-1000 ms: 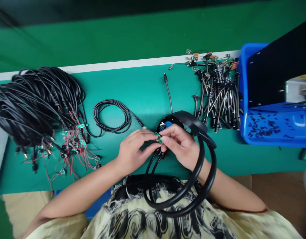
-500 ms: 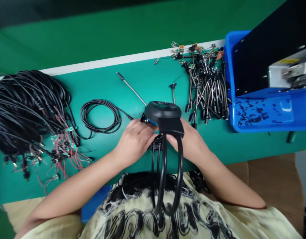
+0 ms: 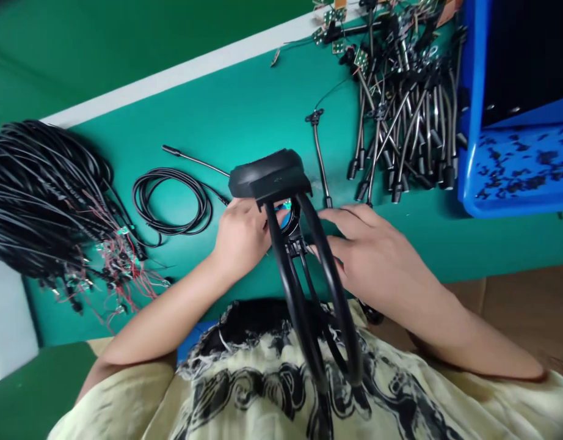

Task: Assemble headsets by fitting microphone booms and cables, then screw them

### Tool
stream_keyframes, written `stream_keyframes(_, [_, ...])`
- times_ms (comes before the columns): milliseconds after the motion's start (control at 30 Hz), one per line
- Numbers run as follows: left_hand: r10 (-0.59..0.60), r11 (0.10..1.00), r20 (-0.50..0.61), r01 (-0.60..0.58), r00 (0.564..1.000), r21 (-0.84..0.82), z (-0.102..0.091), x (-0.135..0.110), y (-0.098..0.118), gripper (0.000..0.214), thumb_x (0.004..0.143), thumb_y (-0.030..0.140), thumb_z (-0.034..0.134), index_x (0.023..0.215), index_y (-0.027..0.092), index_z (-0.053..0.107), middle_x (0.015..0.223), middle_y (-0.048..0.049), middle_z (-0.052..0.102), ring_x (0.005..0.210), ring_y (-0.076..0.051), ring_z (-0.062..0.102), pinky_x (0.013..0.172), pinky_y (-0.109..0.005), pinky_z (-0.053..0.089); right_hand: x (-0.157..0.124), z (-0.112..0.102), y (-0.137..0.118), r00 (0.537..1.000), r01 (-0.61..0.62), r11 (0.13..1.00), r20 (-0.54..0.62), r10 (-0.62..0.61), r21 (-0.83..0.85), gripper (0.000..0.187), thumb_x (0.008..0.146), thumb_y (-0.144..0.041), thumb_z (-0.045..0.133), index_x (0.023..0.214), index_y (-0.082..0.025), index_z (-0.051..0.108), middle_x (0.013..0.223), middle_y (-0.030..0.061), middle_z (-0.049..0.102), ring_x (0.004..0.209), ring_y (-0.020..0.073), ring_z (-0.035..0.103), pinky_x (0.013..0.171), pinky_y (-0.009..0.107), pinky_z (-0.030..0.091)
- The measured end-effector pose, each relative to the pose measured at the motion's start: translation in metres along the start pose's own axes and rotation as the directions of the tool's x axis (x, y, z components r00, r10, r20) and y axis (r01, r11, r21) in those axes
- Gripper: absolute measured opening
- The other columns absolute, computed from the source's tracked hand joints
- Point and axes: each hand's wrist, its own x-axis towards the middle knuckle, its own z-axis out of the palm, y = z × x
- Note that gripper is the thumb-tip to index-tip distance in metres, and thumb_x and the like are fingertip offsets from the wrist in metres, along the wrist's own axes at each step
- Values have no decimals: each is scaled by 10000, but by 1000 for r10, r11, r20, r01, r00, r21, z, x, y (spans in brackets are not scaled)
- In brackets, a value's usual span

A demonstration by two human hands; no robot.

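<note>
A black headset [image 3: 278, 177] with a double-tube headband stands upright before my chest, its near ear cup padded and dark. My left hand [image 3: 243, 235] is closed around the lower, opened ear cup, where a bit of blue and green shows; the headset partly hides the fingertips. Beside the headband, my right hand [image 3: 368, 247] has its fingers apart, with fingertips close to the tubes; whether they touch I cannot tell. A coiled black cable [image 3: 171, 201] leads toward my left hand. A thin microphone boom [image 3: 199, 160] sticks out past the headset on the left.
Many black cables with red wires [image 3: 47, 195] are heaped at the left. A single microphone boom [image 3: 319, 159] lies beyond my right hand. A pile of booms with small circuit boards [image 3: 400, 110] lies at the right, beside a blue bin [image 3: 469, 195] holding black scraps.
My right hand has moved away from the headset to the right, its fingers spreading. The headset has tilted to the left in my left hand. The view has shifted and turned.
</note>
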Motion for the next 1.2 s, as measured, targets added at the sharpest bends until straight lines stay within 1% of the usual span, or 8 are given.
stream_keyframes(67, [6, 1000, -40, -6, 999, -5, 1, 1, 0, 205, 909, 308, 603, 1054, 182, 675, 949, -40, 727, 895, -183, 674, 866, -306, 511, 6, 5, 0, 999, 28, 994, -39, -25, 102, 252, 947, -342, 470, 1022, -176, 644, 1189, 122, 599, 1095, 299, 558, 861, 462, 507])
stream_keyframes(200, [-36, 998, -55, 38, 998, 47, 4, 5, 1, 214, 919, 314, 585, 1058, 175, 669, 949, -51, 725, 888, -195, 680, 843, -312, 514, 20, 24, -1, 998, -29, 967, -44, 42, 252, 600, 904, -429, 553, 1409, -178, 347, 1335, 149, 491, 1140, 311, 562, 814, 437, 566])
stream_keyframes(300, [-17, 996, -11, 18, 1000, 91, 7, 5, 1, 248, 938, 337, 542, 1055, 158, 668, 947, -83, 719, 908, -228, 679, 841, -346, 514, 18, 36, -7, 996, -79, 942, -6, 86, 327, 637, 923, -383, 514, 1474, -235, 230, 1411, 152, 409, 1126, 305, 584, 804, 432, 586])
stream_keyframes(467, [45, 993, 1, -45, 999, 107, 11, -11, 2, 230, 931, 334, 548, 1047, 177, 669, 818, -56, 697, 779, -202, 661, 778, -339, 517, -6, 50, -20, 991, -116, 880, -10, 135, 461, 714, 918, -330, 528, 1504, -256, 127, 1497, 132, 313, 1324, 282, 443, 1047, 439, 497])
stream_keyframes(600, [46, 999, 55, -47, 997, 14, 15, -23, 0, 262, 936, 366, 539, 1104, 198, 649, 800, -43, 680, 770, -195, 651, 823, -355, 510, -18, 56, -22, 981, -186, 781, 64, 185, 596, 825, 907, -350, 557, 1524, -271, 16, 1485, 183, 308, 945, 190, 645, 852, 377, 595])
stream_keyframes(867, [82, 992, -23, -79, 996, 102, 14, -14, 5, 214, 898, 321, 614, 1052, 184, 673, 893, -66, 726, 837, -210, 687, 789, -343, 528, -2, 51, -8, 972, -214, 715, 72, 223, 666, 845, 856, -295, 621, 1529, -303, 110, 1359, 153, 391, 768, 126, 629, 762, 337, 615])
stream_keyframes(1033, [60, 991, -20, -57, 998, 122, 15, -14, 7, 209, 907, 301, 600, 1067, 182, 663, 894, -63, 726, 825, -205, 689, 755, -327, 532, 3, 51, -6, 966, -241, 686, 102, 238, 687, 726, 857, -288, 604, 1488, -317, 246, 1330, 126, 397, 800, 127, 646, 769, 317, 616])
stream_keyframes(1200, [96, 992, -16, -94, 995, 84, 19, -16, 4, 196, 921, 287, 577, 1079, 183, 627, 951, -60, 720, 910, -217, 686, 855, -355, 532, 4, 51, -7, 961, -237, 667, 70, 267, 706, 622, 843, -287, 611, 1407, -269, 350, 1289, 119, 418, 726, 95, 635, 692, 288, 613])
